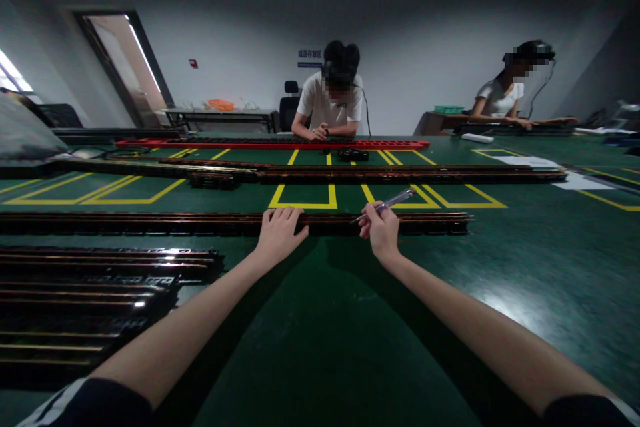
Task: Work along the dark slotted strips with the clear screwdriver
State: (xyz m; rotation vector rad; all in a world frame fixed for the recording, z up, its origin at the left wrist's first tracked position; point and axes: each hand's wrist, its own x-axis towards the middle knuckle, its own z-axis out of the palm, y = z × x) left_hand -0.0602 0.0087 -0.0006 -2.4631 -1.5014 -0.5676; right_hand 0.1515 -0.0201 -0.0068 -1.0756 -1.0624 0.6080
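Note:
My left hand (281,233) lies across a long black rail (175,221) with copper-coloured strips, its fingers curled over the far edge and its thumb toward the right. To the right of it, my right hand (383,230) is closed around a slim screwdriver (397,200) with a clear handle. The screwdriver is tilted, its thin tip pointing down and left at the rail. Whether the tip touches the rail I cannot tell.
Several similar black rails (100,293) lie at the near left. Beyond my hands runs another long rail (400,175), then a red rail (273,143) before a co-worker (330,107). A second co-worker (500,100) sits far right. Yellow tape (303,206) marks the green table (320,347).

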